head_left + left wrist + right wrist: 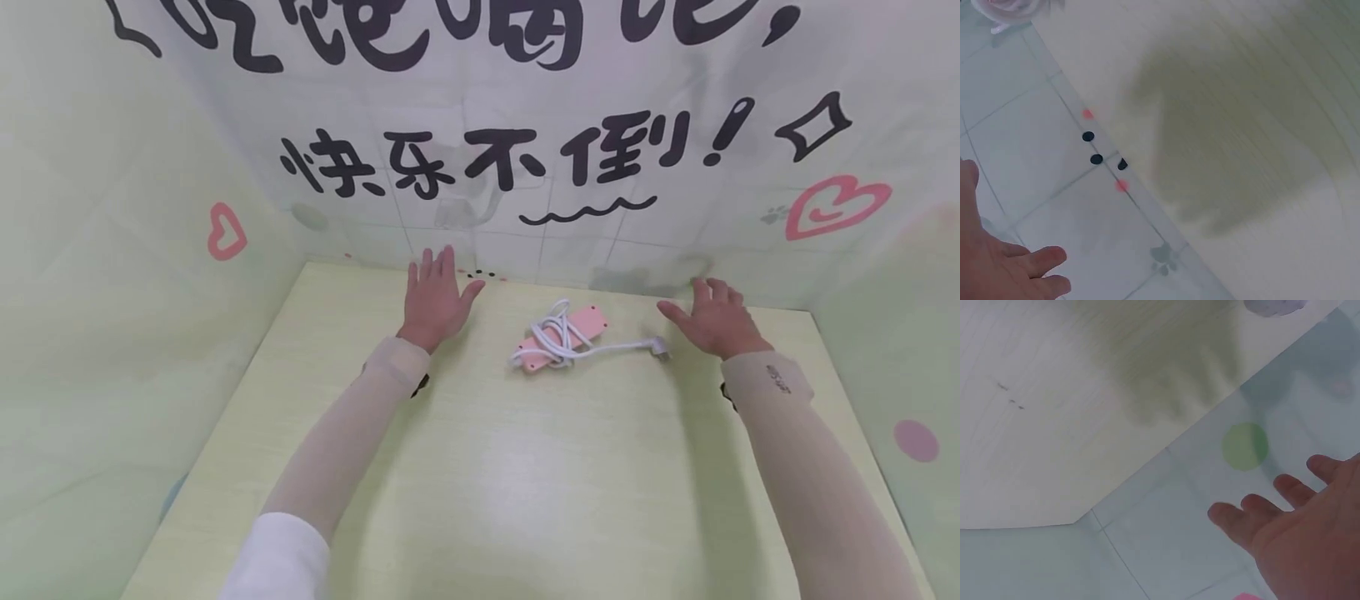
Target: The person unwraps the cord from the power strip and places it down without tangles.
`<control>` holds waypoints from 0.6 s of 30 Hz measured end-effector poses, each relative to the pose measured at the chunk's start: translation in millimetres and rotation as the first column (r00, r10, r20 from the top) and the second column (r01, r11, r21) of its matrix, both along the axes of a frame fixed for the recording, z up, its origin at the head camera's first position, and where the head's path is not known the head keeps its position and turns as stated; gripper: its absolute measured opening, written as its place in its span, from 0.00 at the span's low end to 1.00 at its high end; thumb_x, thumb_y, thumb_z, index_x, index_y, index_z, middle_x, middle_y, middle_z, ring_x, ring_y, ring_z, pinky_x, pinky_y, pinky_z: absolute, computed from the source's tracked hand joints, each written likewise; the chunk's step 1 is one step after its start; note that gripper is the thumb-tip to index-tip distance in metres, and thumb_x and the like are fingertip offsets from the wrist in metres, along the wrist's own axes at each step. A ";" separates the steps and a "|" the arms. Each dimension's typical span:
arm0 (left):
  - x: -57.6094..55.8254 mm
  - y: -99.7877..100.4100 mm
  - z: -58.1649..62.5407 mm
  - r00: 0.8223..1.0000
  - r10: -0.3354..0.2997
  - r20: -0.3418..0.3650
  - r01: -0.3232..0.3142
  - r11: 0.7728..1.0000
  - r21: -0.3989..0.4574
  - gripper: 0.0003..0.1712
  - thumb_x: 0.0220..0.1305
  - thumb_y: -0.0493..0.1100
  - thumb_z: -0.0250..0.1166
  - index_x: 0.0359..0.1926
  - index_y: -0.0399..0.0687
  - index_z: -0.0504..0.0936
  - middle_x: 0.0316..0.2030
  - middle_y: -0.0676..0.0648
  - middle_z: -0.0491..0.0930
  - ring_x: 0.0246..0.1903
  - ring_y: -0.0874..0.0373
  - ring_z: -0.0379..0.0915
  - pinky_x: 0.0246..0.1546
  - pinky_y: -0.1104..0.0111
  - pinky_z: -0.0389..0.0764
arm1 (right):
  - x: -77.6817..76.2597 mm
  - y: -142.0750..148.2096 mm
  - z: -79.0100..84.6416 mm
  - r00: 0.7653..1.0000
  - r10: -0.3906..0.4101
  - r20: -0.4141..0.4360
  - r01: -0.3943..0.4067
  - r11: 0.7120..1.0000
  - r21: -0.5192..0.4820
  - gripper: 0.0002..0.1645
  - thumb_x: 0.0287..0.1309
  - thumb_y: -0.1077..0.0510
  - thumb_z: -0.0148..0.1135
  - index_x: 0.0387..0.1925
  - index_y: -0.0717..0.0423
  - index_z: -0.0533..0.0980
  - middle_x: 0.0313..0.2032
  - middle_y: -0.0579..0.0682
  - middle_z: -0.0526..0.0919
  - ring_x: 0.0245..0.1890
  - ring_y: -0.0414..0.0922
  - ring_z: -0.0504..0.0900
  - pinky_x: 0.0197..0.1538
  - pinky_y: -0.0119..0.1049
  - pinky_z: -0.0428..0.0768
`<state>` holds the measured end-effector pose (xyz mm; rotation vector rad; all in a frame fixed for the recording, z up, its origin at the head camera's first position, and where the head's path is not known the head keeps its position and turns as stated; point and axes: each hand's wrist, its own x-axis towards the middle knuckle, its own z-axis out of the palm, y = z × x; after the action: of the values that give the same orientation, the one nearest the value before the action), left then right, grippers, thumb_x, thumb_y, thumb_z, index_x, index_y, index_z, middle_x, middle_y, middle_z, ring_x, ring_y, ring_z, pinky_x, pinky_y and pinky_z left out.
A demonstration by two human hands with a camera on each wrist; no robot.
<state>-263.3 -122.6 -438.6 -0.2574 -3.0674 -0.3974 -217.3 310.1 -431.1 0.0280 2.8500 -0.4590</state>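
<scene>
A pink power strip [587, 323] lies slantwise near the back of the pale table, its white cord [557, 335] looped around it. The cord's end, with a white plug [658, 347], stretches to the right. Left of the strip, my left hand [435, 304] hovers with fingers spread and holds nothing; it also shows at the lower corner of the left wrist view [1004, 262]. To the right of the plug, my right hand [716, 321] is held out with its fingers loosely extended, touching nothing that I can make out. In the right wrist view its fingers [1232, 525] are apart.
A pale wood-grain table [510, 467] runs under both arms. Behind it hangs a printed backdrop [510, 242] with black lettering and hearts; similar light sheets [112, 333] close off the left and right sides.
</scene>
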 end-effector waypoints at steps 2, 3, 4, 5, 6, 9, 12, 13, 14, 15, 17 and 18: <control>6.5 7.4 1.2 1.000 -0.001 0.006 0.001 1.000 0.015 0.51 0.75 0.73 0.38 0.81 0.40 0.46 0.78 0.37 0.57 0.81 0.41 0.41 0.83 0.47 0.40 | -2.1 -4.5 -0.6 0.999 0.031 0.021 -0.031 0.999 -0.023 0.65 0.66 0.18 0.33 0.79 0.67 0.42 0.75 0.78 0.43 0.72 0.79 0.45 0.69 0.78 0.55; 9.8 11.6 1.1 1.000 -0.006 0.007 0.006 1.000 0.025 0.50 0.75 0.73 0.38 0.80 0.39 0.48 0.77 0.36 0.60 0.81 0.40 0.44 0.83 0.47 0.41 | -3.1 -7.5 -0.7 0.998 0.050 0.028 -0.049 0.998 -0.038 0.65 0.66 0.18 0.34 0.79 0.66 0.42 0.75 0.77 0.44 0.73 0.78 0.46 0.69 0.78 0.57; 13.0 16.2 0.9 1.000 -0.015 0.008 0.015 0.999 0.037 0.50 0.75 0.73 0.38 0.80 0.39 0.49 0.76 0.35 0.61 0.80 0.40 0.47 0.83 0.47 0.42 | -4.7 -10.7 -1.3 0.997 0.078 0.029 -0.076 0.995 -0.063 0.64 0.67 0.19 0.37 0.79 0.66 0.43 0.75 0.76 0.46 0.74 0.77 0.47 0.70 0.77 0.57; 16.3 20.9 0.5 1.000 -0.028 0.008 0.027 0.999 0.047 0.51 0.75 0.73 0.38 0.80 0.40 0.50 0.76 0.35 0.62 0.79 0.40 0.49 0.83 0.48 0.43 | -6.1 -13.9 -1.7 0.994 0.107 0.029 -0.104 0.991 -0.087 0.63 0.67 0.20 0.40 0.79 0.66 0.44 0.76 0.75 0.47 0.74 0.75 0.48 0.71 0.75 0.57; 19.8 25.9 -0.2 0.999 -0.042 0.009 0.041 0.997 0.063 0.51 0.74 0.74 0.38 0.80 0.41 0.50 0.76 0.35 0.62 0.79 0.40 0.51 0.82 0.48 0.44 | -7.3 -17.5 -1.8 0.990 0.140 0.024 -0.136 0.984 -0.113 0.63 0.67 0.22 0.44 0.79 0.67 0.45 0.76 0.74 0.49 0.75 0.74 0.50 0.72 0.74 0.56; 31.7 40.9 -4.9 0.996 -0.090 0.001 0.089 0.989 0.118 0.53 0.72 0.76 0.40 0.81 0.43 0.48 0.76 0.35 0.62 0.77 0.40 0.55 0.82 0.48 0.48 | -10.8 -28.7 -1.5 0.974 0.226 -0.011 -0.224 0.959 -0.171 0.62 0.64 0.27 0.58 0.78 0.68 0.49 0.76 0.72 0.55 0.76 0.70 0.54 0.75 0.68 0.57; 44.5 53.8 -11.1 0.989 -0.145 0.007 0.142 0.978 0.151 0.54 0.70 0.77 0.44 0.81 0.44 0.48 0.76 0.36 0.61 0.77 0.40 0.56 0.81 0.47 0.50 | -13.4 -40.3 -0.7 0.961 0.274 -0.036 -0.276 0.944 -0.181 0.60 0.63 0.32 0.63 0.77 0.68 0.53 0.75 0.71 0.59 0.75 0.68 0.57 0.76 0.66 0.58; 48.6 57.3 -14.0 0.987 -0.160 0.011 0.157 0.976 0.154 0.55 0.69 0.77 0.46 0.81 0.44 0.48 0.76 0.36 0.62 0.77 0.41 0.56 0.81 0.47 0.51 | -14.5 -44.0 -1.3 0.959 0.281 -0.042 -0.284 0.943 -0.177 0.58 0.64 0.33 0.64 0.77 0.67 0.54 0.75 0.70 0.60 0.75 0.68 0.57 0.76 0.65 0.58; 52.7 60.6 -16.9 0.985 -0.174 0.022 0.169 0.974 0.153 0.56 0.68 0.78 0.47 0.81 0.44 0.48 0.76 0.37 0.62 0.77 0.41 0.55 0.81 0.47 0.51 | -15.1 -47.9 -1.5 0.956 0.289 -0.044 -0.292 0.941 -0.169 0.56 0.65 0.35 0.64 0.77 0.66 0.55 0.75 0.69 0.60 0.75 0.67 0.57 0.77 0.65 0.58; 56.5 63.6 -19.9 0.982 -0.185 0.032 0.178 0.972 0.151 0.58 0.67 0.79 0.49 0.81 0.45 0.48 0.76 0.37 0.61 0.78 0.41 0.54 0.81 0.47 0.51 | -15.9 -51.9 -2.1 0.954 0.296 -0.044 -0.300 0.940 -0.161 0.53 0.66 0.37 0.63 0.77 0.65 0.55 0.75 0.69 0.61 0.75 0.67 0.58 0.77 0.65 0.58; 62.6 68.6 -26.6 0.979 -0.198 0.047 0.190 0.972 0.135 0.61 0.63 0.81 0.51 0.81 0.45 0.48 0.76 0.38 0.62 0.78 0.42 0.54 0.81 0.48 0.52 | -17.2 -59.1 -3.9 0.950 0.309 -0.044 -0.313 0.938 -0.150 0.49 0.67 0.41 0.64 0.77 0.63 0.57 0.75 0.67 0.61 0.76 0.66 0.58 0.77 0.64 0.58; 65.2 70.7 -29.7 0.978 -0.201 0.057 0.193 0.973 0.124 0.63 0.61 0.82 0.52 0.81 0.45 0.48 0.76 0.38 0.62 0.78 0.43 0.54 0.81 0.48 0.52 | -18.0 -62.4 -5.3 0.947 0.319 -0.046 -0.322 0.936 -0.142 0.48 0.67 0.43 0.65 0.77 0.62 0.58 0.75 0.66 0.62 0.76 0.65 0.58 0.77 0.64 0.58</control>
<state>-198.1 -51.9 -468.3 -0.5570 -3.0799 -0.6065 -235.3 247.7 -436.4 -0.4653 2.7577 -0.5975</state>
